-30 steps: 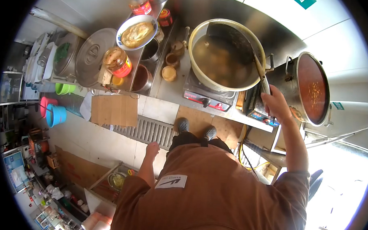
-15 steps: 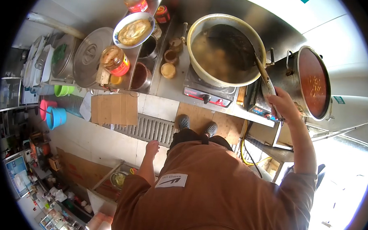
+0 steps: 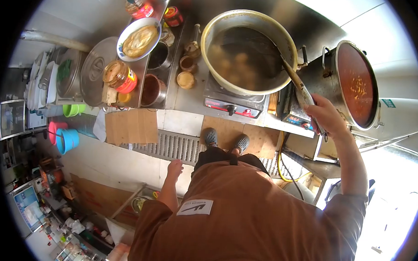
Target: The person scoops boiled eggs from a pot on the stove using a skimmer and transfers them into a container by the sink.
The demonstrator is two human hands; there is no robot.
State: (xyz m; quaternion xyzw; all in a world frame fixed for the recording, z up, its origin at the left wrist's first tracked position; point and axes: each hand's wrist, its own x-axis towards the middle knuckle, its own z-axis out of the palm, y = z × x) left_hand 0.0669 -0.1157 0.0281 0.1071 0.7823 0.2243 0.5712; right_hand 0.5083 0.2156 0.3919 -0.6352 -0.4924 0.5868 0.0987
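My right hand is wrapped round the handle of a long-handled cooking utensil. The utensil slants over the near right rim of a large metal pot, and its head is hidden in the liquid. Dark broth with pale, blurred lumps fills part of the pot, which stands on a portable stove. Low at my left side, my left hand hangs above the floor with its fingers curled in, and nothing shows in it.
On the right stands a tall pot of red soup. Left of the stove are small jars, a bowl with pale brown paste, a red-labelled jar and a round lid. Cardboard lies low by the counter.
The view has shifted slightly. My right hand still grips the utensil, whose handle has moved slightly in the pot. My left hand stays low and curled.
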